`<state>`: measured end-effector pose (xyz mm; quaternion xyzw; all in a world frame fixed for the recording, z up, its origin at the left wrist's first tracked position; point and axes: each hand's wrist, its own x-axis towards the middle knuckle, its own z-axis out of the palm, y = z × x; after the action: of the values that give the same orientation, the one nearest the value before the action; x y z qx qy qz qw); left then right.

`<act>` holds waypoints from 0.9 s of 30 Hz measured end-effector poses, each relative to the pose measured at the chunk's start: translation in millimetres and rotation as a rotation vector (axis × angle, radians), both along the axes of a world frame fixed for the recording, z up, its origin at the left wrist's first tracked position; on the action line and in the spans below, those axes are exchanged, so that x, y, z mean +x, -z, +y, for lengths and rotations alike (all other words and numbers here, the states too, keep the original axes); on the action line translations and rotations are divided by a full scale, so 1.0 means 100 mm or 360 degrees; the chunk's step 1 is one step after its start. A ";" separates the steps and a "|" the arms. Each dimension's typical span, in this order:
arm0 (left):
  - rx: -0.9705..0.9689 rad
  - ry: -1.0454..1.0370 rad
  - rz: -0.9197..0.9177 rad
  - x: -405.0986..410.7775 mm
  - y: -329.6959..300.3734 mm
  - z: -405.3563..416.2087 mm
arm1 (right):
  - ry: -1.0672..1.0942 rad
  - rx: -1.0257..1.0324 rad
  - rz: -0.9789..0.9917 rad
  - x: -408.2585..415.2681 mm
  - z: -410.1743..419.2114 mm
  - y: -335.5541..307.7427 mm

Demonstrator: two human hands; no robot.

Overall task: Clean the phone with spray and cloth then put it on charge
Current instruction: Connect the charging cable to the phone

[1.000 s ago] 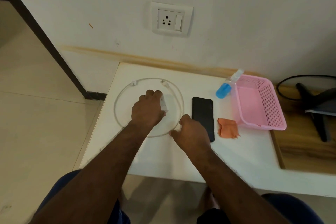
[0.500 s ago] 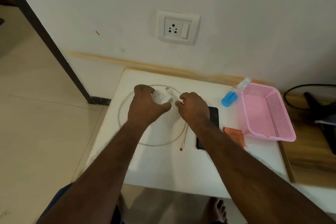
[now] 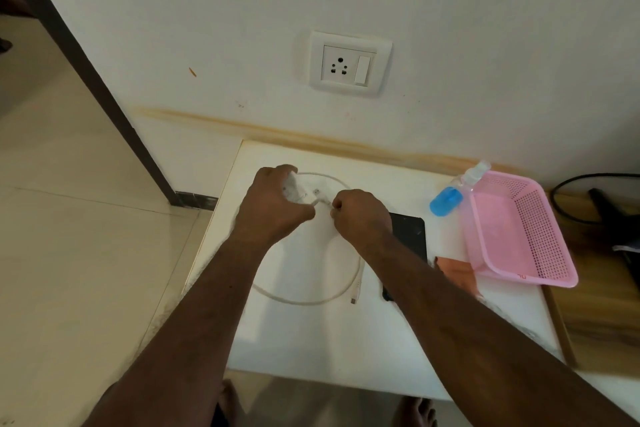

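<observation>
Head view: the left hand (image 3: 273, 208) is curled shut around a small white plastic charger adapter (image 3: 297, 188), lifted just off the white rectangular table top (image 3: 311, 333). Only the adapter's upper face shows past the fingers. The right hand (image 3: 360, 217) sits just beside it at about 3 o'clock, with its fingers pinched closed on one end of the thin white charging cable (image 3: 356, 279). That plug tip is mostly hidden, so I cannot tell whether it is already seated.

The relation that counts is between those two: the pinched cable end lies at 3 o'clock from the adapter and points back toward 9 o'clock, nearly touching it. My reading is that the plug must travel leftward along that line into the adapter's port. The right hand is the one placed to push, while the left only steadies.

The rest of the cable loops across the table toward 6 o'clock, and its free connector lies below the right wrist, pointing toward the person.

The flat black rectangular phone (image 3: 408, 236) lies on the table at 4 o'clock from the right hand, partly under the forearm, its long axis running 12 to 6. The white wall socket (image 3: 349, 64) is at 12 o'clock, well apart. The clear spray bottle with blue liquid (image 3: 450, 198) and the orange cloth (image 3: 457, 270) lie beyond the phone.
</observation>
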<state>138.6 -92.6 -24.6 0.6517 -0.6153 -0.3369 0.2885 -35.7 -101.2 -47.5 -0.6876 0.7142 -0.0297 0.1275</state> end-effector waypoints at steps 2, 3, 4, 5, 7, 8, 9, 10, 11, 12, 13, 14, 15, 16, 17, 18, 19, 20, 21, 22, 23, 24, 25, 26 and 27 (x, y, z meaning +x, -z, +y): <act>0.0189 0.0127 -0.0253 0.04 0.05 0.04 | -0.0048 0.0046 -0.0025 0.00 0.09 -0.01; 0.0258 0.0177 -0.0343 0.05 0.08 0.06 | -0.0059 0.0057 -0.0042 -0.01 0.14 -0.02; 0.0291 0.0207 -0.0408 0.06 0.09 0.07 | -0.0061 0.0061 -0.0061 -0.04 0.19 -0.04; 0.0297 0.0210 -0.0443 0.07 0.10 0.08 | -0.0053 0.0057 -0.0082 -0.06 0.26 -0.05; 0.0284 0.0142 -0.0435 0.10 0.08 0.07 | -0.0039 0.0076 -0.0081 -0.10 0.39 -0.05; 0.0282 0.0100 -0.0413 0.11 0.07 0.07 | -0.0049 0.0107 -0.0049 -0.11 0.47 -0.05; 0.0280 0.0068 -0.0393 0.11 0.05 0.07 | -0.0067 0.0137 -0.0011 -0.11 0.54 -0.05; 0.0279 0.0048 -0.0379 0.11 0.04 0.07 | -0.0076 0.0159 0.0023 -0.10 0.60 -0.04; 0.0274 0.0039 -0.0371 0.10 0.04 0.08 | -0.0069 0.0165 0.0044 -0.10 0.66 -0.04; 0.0267 0.0032 -0.0366 0.10 0.04 0.08 | -0.0046 0.0166 0.0050 -0.10 0.70 -0.04; 0.0259 0.0026 -0.0364 0.10 0.03 0.09 | -0.0015 0.0169 0.0042 -0.09 0.74 -0.04; 0.0251 0.0025 -0.0373 0.11 0.03 0.09 | 0.0018 0.0179 0.0030 -0.09 0.79 -0.06; 0.0244 0.0026 -0.0395 0.12 0.02 0.09 | 0.0051 0.0193 0.0017 -0.09 0.83 -0.08; 0.0245 0.0027 -0.0427 0.14 0.01 0.09 | 0.0079 0.0209 0.0002 -0.09 0.88 -0.09; 0.0250 0.0032 -0.0459 0.16 0.01 0.09 | 0.0098 0.0226 -0.0016 -0.09 0.92 -0.10; 0.0257 0.0049 -0.0488 0.18 0.01 0.09 | 0.0106 0.0245 -0.0033 -0.09 0.97 -0.10; 0.0266 0.0087 -0.0512 0.19 0.01 0.09 | 0.0106 0.0269 -0.0047 -0.09 1.02 -0.10; 0.0276 0.0149 -0.0530 0.18 0.02 0.11 | 0.0104 0.0293 -0.0062 -0.09 1.07 -0.10; 0.0284 0.0228 -0.0548 0.17 0.02 0.12 | 0.0105 0.0312 -0.0078 -0.09 1.12 -0.09; 0.0295 0.0310 -0.0580 0.15 0.03 0.15 | 0.0109 0.0325 -0.0090 -0.09 1.16 -0.08; 0.0308 0.0384 -0.0629 0.14 0.04 0.16 | 0.0115 0.0334 -0.0100 -0.09 1.19 -0.07; 0.0322 0.0447 -0.0684 0.12 0.06 0.18 | 0.0126 0.0337 -0.0110 -0.10 1.22 -0.06; 0.0331 0.0487 -0.0735 0.11 0.07 0.20 | 0.0138 0.0330 -0.0123 -0.12 1.24 -0.06; 0.0331 0.0507 -0.0777 0.10 0.08 0.20 | 0.0150 0.0309 -0.0134 -0.14 1.25 -0.06; 0.0321 0.0516 -0.0816 0.10 0.09 0.21 | 0.0168 0.0264 -0.0136 -0.18 1.24 -0.08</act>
<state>148.2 -71.9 -33.3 0.6340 -0.7274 -0.2627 0.0006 -53.5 22.9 -39.7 -0.6343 0.7433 -0.0064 0.2125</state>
